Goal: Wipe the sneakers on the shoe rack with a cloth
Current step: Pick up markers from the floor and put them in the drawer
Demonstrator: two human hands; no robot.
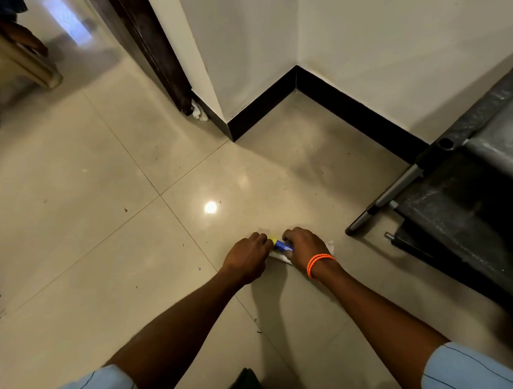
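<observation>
The tiled floor (108, 220) takes up most of what you see, running to a wall corner with a black skirting board (349, 112). At your right stands the dark shoe rack (469, 201), its metal legs (383, 201) resting on the tiles; no sneakers can be made out on it from this angle, so you will have to look into the shelves once you turn that way. A dark door frame (152, 51) and a beige piece of furniture (13, 58) sit at the far left, well away from your work.

Both your arms reach down to one spot on the floor, near the rack's front leg. A pale cloth (278, 256) lies flat there, mostly hidden under your hands. Your right hand (307, 246), with the orange bracelet (320, 264) on its wrist, curls around a small blue bottle (283, 246). Your left hand (248, 255) has its fingers closed at the bottle's yellow cap (272, 240), so both grips are occupied by the same small thing.

This looks like the preparation stage: opening the bottle to wet the cloth before any wiping. To do it well, hold the bottle body steady with the right grip and let only the left turn the cap. Keep the mouth over the cloth, so any drip lands there and not on the glossy tiles. Use a little liquid, set the cap where you can find it, then gather the cloth and turn right toward the rack.
</observation>
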